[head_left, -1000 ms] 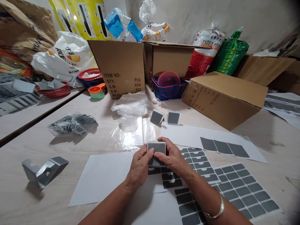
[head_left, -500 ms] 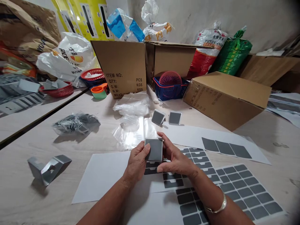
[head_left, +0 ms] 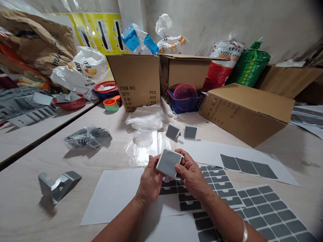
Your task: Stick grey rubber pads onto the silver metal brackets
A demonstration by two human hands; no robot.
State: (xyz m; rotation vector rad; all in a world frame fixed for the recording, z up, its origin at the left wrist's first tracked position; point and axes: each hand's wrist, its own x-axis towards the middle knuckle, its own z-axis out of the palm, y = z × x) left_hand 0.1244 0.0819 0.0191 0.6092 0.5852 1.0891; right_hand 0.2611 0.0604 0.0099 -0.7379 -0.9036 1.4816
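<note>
A square metal bracket (head_left: 168, 163) with a dark grey pad on its face is tilted between my hands, above the sheets. My left hand (head_left: 149, 181) grips its left edge, with the fingers partly hidden behind it. On the other side my right hand (head_left: 191, 174) has its thumb on the face near the right edge and its fingers behind. Under my hands lie sheets of grey die-cut stickers (head_left: 223, 185) and blank white paper (head_left: 111, 191). Two similar padded brackets (head_left: 173, 131) stand just beyond, and a bare bent metal bracket (head_left: 59, 185) lies to the left.
Clear plastic bags (head_left: 145, 117) and a bagged bundle of metal parts (head_left: 87, 137) lie farther back. Cardboard boxes (head_left: 248, 112), a blue basket (head_left: 185, 102) and a red basket (head_left: 70, 102) of metal parts stand behind. Three larger grey stickers (head_left: 249, 164) rest at right.
The bracket has turned and tilted in my hands. My left thumb has come off its face, and my right thumb has moved onto it. The camera view has shifted slightly.
</note>
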